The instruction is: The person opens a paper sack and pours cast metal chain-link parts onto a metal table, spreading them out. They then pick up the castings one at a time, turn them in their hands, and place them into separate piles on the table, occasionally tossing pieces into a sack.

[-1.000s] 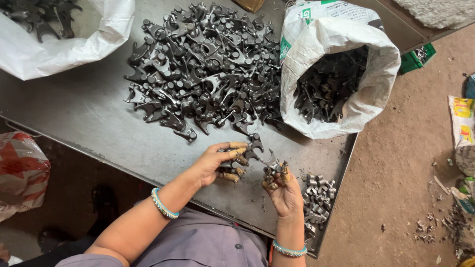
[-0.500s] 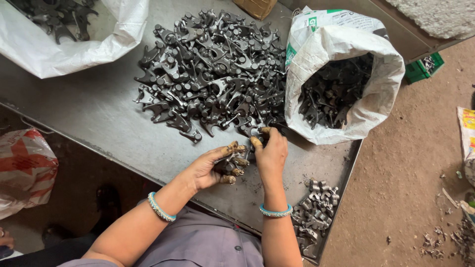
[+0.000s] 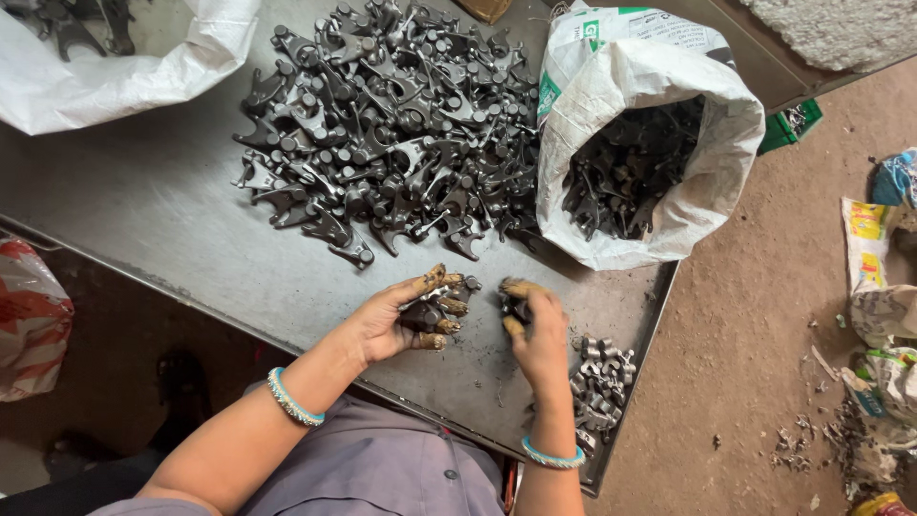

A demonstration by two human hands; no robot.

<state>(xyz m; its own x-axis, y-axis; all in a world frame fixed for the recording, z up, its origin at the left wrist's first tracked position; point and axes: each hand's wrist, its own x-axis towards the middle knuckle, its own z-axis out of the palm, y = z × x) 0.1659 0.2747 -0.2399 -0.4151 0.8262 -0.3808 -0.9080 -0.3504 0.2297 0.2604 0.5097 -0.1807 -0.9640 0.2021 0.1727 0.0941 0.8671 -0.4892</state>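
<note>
My left hand (image 3: 396,315) is curled around a dark forked metal part (image 3: 425,313) just above the steel table (image 3: 181,248). My right hand (image 3: 537,330) sits close beside it, fingers closed on another small dark metal part (image 3: 513,304). Both hands are smeared with brownish grime and wear pale blue bangles. A big heap of the same dark forged parts (image 3: 392,124) lies on the table just beyond my hands.
A white woven sack (image 3: 659,191) lies open at the right, holding more dark parts. Another white sack (image 3: 105,67) is at the top left. A small pile of lighter parts (image 3: 602,387) sits by the table's right edge. Dirt floor with litter lies to the right.
My right hand moved from the small pile near the table edge up to the heap, then came back beside my left hand holding a part. The camera view shifted slightly.
</note>
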